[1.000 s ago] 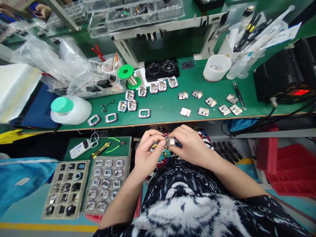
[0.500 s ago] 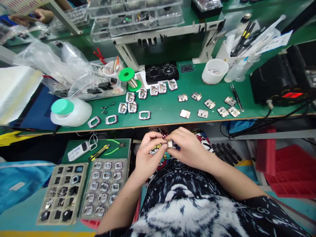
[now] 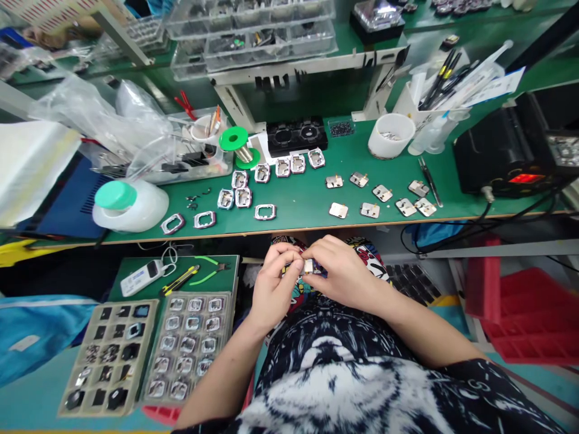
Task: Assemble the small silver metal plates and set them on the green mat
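Note:
Above my lap, just below the bench edge, my left hand (image 3: pixel 277 283) and my right hand (image 3: pixel 337 265) pinch one small watch case (image 3: pixel 309 266) between them. A pale, shiny metal part shows in its middle; the fingers cover most of the rest. On the bench beyond, an empty watch frame (image 3: pixel 265 211) lies nearest my left hand, with several more frames to its left and behind. Several flat silver modules (image 3: pixel 338 210) are spread beyond my right hand. Black tweezers (image 3: pixel 429 182) lie beside them.
At lower left stand a tray of watch frames (image 3: pixel 187 343) and a tray of small black parts (image 3: pixel 108 361). Green-handled cutters (image 3: pixel 208 270) and a yellow knife (image 3: pixel 181 279) lie behind them. A green-capped bottle (image 3: pixel 131 205), solder spool (image 3: pixel 239 144), white cup (image 3: pixel 391 135) and black soldering station (image 3: pixel 502 150) occupy the bench.
The left fingers have shifted slightly along the watch case, and more of its pale metal part shows. Both hands stay at nearly the same spot; the camera view has moved a little.

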Demonstrator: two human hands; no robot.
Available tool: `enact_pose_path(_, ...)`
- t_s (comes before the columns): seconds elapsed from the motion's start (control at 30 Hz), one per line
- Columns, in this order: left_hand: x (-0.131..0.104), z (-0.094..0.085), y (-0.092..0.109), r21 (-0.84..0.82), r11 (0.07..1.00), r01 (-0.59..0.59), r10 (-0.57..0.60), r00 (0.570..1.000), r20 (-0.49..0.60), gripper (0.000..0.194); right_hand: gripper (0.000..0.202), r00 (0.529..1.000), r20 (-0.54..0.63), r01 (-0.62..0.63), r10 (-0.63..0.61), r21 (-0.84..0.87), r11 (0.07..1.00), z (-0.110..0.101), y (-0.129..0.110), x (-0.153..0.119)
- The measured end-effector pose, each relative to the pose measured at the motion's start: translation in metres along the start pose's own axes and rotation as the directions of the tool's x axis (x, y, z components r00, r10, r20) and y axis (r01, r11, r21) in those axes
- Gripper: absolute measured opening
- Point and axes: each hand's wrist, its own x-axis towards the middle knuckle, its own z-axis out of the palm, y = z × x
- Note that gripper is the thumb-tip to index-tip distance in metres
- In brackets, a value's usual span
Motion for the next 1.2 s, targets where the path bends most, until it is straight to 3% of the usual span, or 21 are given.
enact_pose_path(0.1, 0.002, 0.003, -0.005, -0.194, 0.977, 0.089, -0.107, 0.991, -0.084, 0.015, 0.015, 1.000, 0.011, -0.007, 0.007, -0.014, 1.000, 0.000, -0.001, -0.001)
enact_pose_path(0.2, 0.006, 0.000, -0.007, -0.456, 0.882, 0.118, -0.210, 0.966, -0.154, 0.010, 0.016, 1.000, -0.013, -0.022, 0.021, -0.046, 0.999, -0.004, 0.000, 0.001)
enact_pose_path(0.27, 0.008, -0.004, -0.008, -0.601, 0.788, 0.134, -0.258, 0.958, -0.124, 0.007, 0.016, 0.997, -0.079, -0.031, 0.024, -0.094, 0.995, -0.009, 0.003, 0.006)
enact_pose_path(0.4, 0.009, -0.011, -0.008, -0.737, 0.632, 0.241, -0.309, 0.950, 0.046, 0.006, 0.023, 0.980, -0.198, -0.088, 0.026, -0.309, 0.947, -0.017, 0.017, 0.028)
enact_pose_path(0.57, 0.006, -0.001, -0.010, -0.793, 0.477, 0.378, -0.376, 0.904, 0.206, 0.008, 0.027, 0.978, -0.189, -0.174, 0.085, -0.529, 0.831, -0.015, 0.029, 0.055)
enact_pose_path(0.7, 0.003, 0.008, -0.012, -0.796, 0.410, 0.445, -0.395, 0.874, 0.285, 0.010, 0.043, 0.985, -0.135, -0.162, 0.104, -0.559, 0.813, -0.019, 0.028, 0.059)
enact_pose_path(0.83, 0.001, 0.010, -0.016, -0.805, 0.371, 0.463, -0.397, 0.863, 0.313, 0.008, 0.041, 0.979, -0.171, -0.184, 0.108, -0.534, 0.826, -0.043, 0.036, 0.060)
enact_pose_path(1.0, 0.002, 0.013, -0.018, -0.813, 0.335, 0.476, -0.401, 0.853, 0.334, 0.012, 0.044, 0.956, -0.217, -0.293, 0.198, -0.663, 0.689, -0.080, 0.061, 0.073)
enact_pose_path(1.2, 0.001, 0.016, -0.018, -0.793, 0.347, 0.501, -0.406, 0.842, 0.354, 0.014, 0.031, 0.956, -0.166, -0.287, 0.241, -0.691, 0.663, -0.091, 0.080, 0.086)
